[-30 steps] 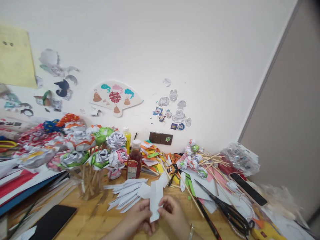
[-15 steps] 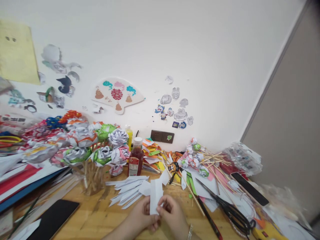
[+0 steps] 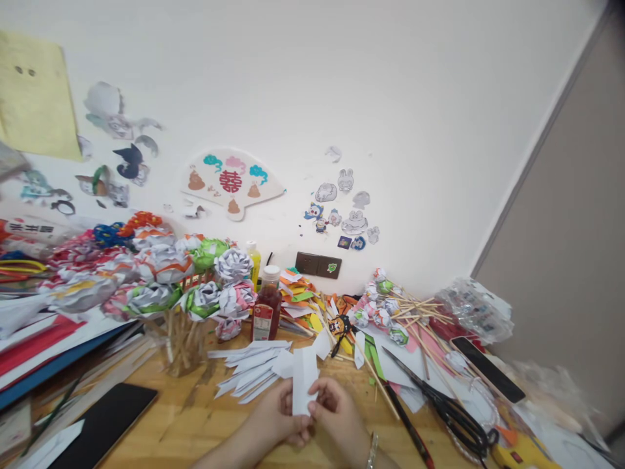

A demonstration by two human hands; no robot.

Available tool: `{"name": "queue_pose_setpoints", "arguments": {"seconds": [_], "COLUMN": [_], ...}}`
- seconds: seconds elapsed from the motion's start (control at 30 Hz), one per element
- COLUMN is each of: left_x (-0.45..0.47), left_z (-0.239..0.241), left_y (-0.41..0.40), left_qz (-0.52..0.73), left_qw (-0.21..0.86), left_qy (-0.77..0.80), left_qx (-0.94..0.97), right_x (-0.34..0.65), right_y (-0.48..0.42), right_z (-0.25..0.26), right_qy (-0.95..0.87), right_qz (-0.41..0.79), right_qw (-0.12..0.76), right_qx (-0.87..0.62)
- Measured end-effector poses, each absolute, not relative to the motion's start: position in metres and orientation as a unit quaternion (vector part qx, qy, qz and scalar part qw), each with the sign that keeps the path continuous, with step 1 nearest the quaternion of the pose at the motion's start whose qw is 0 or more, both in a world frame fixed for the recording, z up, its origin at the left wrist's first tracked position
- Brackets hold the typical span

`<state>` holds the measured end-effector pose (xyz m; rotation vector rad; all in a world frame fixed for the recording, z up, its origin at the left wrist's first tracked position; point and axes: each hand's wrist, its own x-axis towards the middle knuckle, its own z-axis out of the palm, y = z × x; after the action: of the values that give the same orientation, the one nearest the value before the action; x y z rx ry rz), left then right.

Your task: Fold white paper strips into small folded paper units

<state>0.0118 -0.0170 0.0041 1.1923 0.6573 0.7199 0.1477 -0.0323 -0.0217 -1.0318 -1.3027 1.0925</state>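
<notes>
Both hands meet at the near edge of the wooden table (image 3: 195, 417) and share one white paper strip (image 3: 304, 378). The left hand (image 3: 276, 420) is curled closed, its fingers pinching the strip's lower left edge. The right hand (image 3: 338, 413) is likewise closed, thumb and fingers clamped on the lower right edge, with a bracelet (image 3: 374, 449) on its wrist. The strip stands upright between them, rising above the fingertips; it looks folded lengthwise, though the view is too soft to be sure. Just beyond the left hand lies a fan of white paper pieces (image 3: 251, 368), and behind that stands a red bottle (image 3: 266, 312). Farther to the left of the left hand lies a black phone (image 3: 105, 423), and past it paper flowers (image 3: 161, 280) on sticks. To the right of the right hand, well apart, lie black scissors (image 3: 452, 413).
</notes>
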Motion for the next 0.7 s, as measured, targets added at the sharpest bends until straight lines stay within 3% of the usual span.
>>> {"name": "queue_pose_setpoints", "arguments": {"seconds": [0.7], "left_x": [0.0109], "left_z": [0.0009], "left_y": [-0.015], "left_qz": [0.32], "left_qw": [0.721], "left_qy": [0.308], "left_qx": [0.532], "right_x": [0.1452], "right_y": [-0.0362], "right_z": [-0.0175], "right_qy": [-0.574], "right_qz": [0.4], "right_qw": [0.536], "right_qx": [-0.472]}}
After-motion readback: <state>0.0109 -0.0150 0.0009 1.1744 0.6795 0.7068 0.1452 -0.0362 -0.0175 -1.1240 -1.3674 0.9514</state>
